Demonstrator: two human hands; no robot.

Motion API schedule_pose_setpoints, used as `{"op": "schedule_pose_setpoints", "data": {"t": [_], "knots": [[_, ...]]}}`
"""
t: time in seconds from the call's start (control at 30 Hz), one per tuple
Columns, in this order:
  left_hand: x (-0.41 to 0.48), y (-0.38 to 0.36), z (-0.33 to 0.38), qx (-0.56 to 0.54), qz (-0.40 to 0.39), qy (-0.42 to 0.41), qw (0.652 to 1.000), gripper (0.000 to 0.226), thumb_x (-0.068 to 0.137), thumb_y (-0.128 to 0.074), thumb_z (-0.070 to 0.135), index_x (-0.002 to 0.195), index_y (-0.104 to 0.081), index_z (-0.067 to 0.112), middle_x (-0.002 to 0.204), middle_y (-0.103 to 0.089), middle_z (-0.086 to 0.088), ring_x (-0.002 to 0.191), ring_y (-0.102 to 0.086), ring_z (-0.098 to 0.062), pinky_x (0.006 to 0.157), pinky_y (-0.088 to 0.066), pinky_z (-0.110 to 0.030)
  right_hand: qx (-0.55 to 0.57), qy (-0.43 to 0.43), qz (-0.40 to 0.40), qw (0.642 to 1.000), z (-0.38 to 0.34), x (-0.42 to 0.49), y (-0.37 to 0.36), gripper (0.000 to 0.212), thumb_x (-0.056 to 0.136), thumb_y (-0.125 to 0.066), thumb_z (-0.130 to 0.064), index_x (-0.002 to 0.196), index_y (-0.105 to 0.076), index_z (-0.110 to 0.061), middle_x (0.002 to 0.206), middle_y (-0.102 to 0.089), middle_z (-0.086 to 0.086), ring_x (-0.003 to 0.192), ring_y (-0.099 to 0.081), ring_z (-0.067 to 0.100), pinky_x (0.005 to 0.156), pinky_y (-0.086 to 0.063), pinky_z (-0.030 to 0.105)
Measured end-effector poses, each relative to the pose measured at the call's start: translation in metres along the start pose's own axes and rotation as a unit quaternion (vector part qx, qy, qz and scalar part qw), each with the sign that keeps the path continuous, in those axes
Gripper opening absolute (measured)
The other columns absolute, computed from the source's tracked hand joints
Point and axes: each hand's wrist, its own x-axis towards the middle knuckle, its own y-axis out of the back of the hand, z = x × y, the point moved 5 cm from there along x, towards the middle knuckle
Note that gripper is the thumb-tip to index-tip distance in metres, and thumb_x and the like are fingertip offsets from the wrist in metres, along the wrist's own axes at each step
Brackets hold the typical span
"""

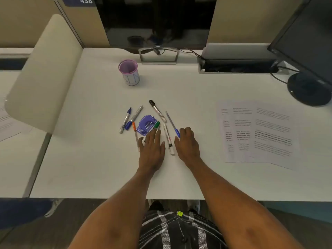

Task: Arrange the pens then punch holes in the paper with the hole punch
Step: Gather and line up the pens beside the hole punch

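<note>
Pens (158,112) scattered, left hand (152,146) fingers spread, covering green pen's (157,125) barrel, right hand (187,143) seemingly empty.

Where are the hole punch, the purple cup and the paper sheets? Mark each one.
hole punch (146,125), head view, middle of its purple top.
purple cup (132,79), head view, its pale outer wall.
paper sheets (269,133), head view, printed face of the top sheet.
</note>
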Motion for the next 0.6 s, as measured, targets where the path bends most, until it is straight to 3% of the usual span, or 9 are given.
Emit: {"op": "schedule_pose_setpoints", "data": {"t": [0.23,0.6], "knots": [[0.008,0.001,-0.011,0.013,-0.028,-0.015,0.999,0.059,0.111,-0.022,0.046,0.165,-0.014,0.025,0.174,-0.019,0.001,0.162,-0.014,-0.020,0.128,0.004,-0.048,0.094,-0.049,-0.021,0.994,-0.019,0.017,0.000,0.040,0.103,-0.055,-0.038,0.132,-0.048,-0.011,0.129,-0.051,0.008,0.111,-0.057,0.019,0.082,-0.048,0.023],[0.025,0.009,-0.016,0.024,-0.029,-0.023,0.999,0.057,0.111,-0.024,0.044,0.165,-0.019,0.024,0.173,-0.021,0.001,0.162,-0.014,-0.019,0.131,0.003,-0.053,0.035,-0.036,-0.030,0.998,-0.029,0.030,0.001,0.041,0.101,-0.055,-0.043,0.126,-0.051,-0.010,0.124,-0.050,0.010,0.108,-0.057,0.023,0.077,-0.049,0.030]]}}
